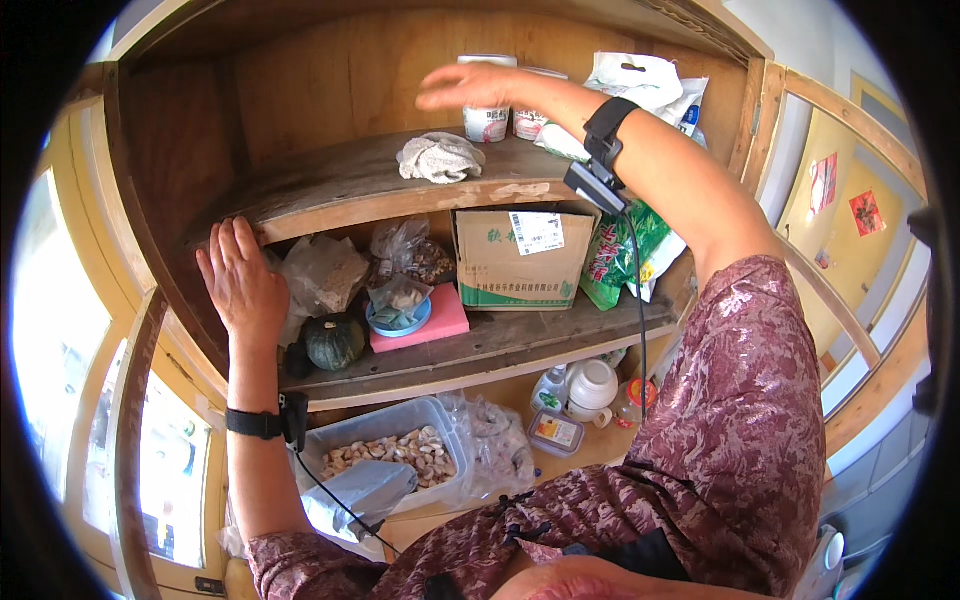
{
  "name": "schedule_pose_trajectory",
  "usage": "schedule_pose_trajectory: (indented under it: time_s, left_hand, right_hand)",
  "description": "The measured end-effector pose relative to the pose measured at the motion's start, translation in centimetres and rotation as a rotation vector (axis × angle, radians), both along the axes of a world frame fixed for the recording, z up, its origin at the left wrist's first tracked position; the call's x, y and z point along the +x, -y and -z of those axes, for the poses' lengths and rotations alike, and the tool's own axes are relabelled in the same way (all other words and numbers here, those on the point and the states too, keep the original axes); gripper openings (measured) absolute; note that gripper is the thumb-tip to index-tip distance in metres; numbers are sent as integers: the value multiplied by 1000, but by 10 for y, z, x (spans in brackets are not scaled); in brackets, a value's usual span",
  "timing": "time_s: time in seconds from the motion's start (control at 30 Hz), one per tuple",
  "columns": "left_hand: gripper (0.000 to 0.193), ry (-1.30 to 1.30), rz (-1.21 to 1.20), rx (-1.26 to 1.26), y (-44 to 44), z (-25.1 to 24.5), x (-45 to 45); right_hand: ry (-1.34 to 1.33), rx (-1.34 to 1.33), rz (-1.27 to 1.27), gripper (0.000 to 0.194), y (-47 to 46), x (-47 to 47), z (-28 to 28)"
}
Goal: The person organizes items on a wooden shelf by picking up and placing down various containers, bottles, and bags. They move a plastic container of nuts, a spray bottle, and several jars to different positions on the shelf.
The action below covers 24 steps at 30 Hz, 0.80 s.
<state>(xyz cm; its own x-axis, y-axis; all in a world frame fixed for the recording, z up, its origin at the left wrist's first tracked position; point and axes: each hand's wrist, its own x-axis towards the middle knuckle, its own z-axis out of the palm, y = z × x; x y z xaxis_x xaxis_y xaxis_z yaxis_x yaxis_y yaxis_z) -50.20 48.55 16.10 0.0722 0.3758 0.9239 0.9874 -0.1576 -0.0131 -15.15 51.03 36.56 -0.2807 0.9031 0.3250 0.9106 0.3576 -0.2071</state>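
Observation:
My right hand (pixel 471 85) reaches over the upper shelf (pixel 322 180), with nothing seen in it and its fingers extended. Just behind it stand a white tub (pixel 486 120) and a second tub (pixel 529 124), both partly hidden by the hand and forearm. Below the hand, a crumpled whitish cloth (pixel 441 157) lies near the shelf's front edge. My left hand (pixel 247 281) rests palm down against the left end of that shelf, its fingertips over the board. A dark green pumpkin (pixel 334 342) sits on the shelf beneath, to the right of my left wrist.
The middle shelf holds bagged goods (pixel 330 274), a blue dish (pixel 401 319) on a pink block (pixel 450 319), a cardboard box (pixel 521 281) and a green bag (pixel 626 259). Lower down are a plastic bin of garlic cloves (pixel 397 454) and a white cup (pixel 592 384). Open cabinet doors (pixel 847 142) flank me.

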Motion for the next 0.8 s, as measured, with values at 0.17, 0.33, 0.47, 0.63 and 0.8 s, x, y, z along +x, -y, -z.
schedule_pose_trajectory:
  time_s: [0.17,0.33,0.47,0.63,0.8]
  left_hand:
    - [72,-18,3,19,0,0,0]
    - [70,-19,13,58,-3,1,-2]
    - [67,-12,32,88,-5,2,-2]
    - [66,-7,38,116,-7,2,-2]
    - [65,-11,17,141,-10,6,-2]
  right_hand:
    - [319,419,536,96,-25,36,-49]
    - [383,441,458,91,-22,50,-39]
    - [981,499,170,71,-12,49,-21]
    - [1442,463,69,60,-24,40,-1]
    - [1676,404,234,67,-52,37,13]
